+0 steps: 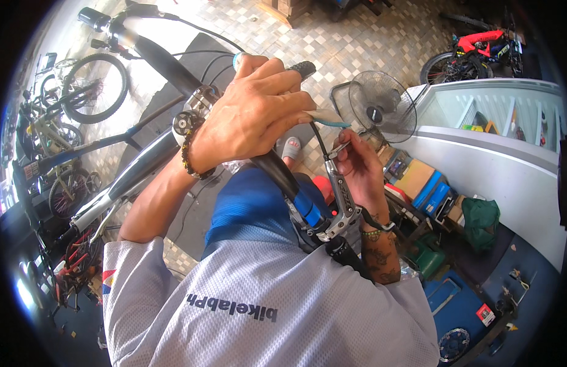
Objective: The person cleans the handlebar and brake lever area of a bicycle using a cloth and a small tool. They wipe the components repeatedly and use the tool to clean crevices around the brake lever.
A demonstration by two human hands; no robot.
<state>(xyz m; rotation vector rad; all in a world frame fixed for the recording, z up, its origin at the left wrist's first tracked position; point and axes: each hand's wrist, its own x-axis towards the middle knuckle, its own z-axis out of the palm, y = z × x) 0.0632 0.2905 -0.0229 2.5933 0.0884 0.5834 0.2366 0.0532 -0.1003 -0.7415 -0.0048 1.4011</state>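
Note:
A black bicycle handlebar (274, 172) runs diagonally in front of me, with a blue band (309, 211) near its lower end. My left hand (253, 113) reaches over the bar with fingers closed on a pale cloth (325, 116) that has a teal edge. A silver and black brake lever (341, 194) is clamped to the bar beside the blue band. From its top rises a black hose (320, 139), which passes close to the cloth. My right hand (360, 162) pinches a thin silver piece (338, 150) at the hose end; its kind is unclear.
The bike's silver and dark frame tube (127, 174) extends left. Several bikes (88, 88) stand at the far left. A floor fan (381, 107) is ahead right, in front of a white glass-topped chest (479, 147). Boxes (418, 180) and a blue workbench (460, 312) lie to the right.

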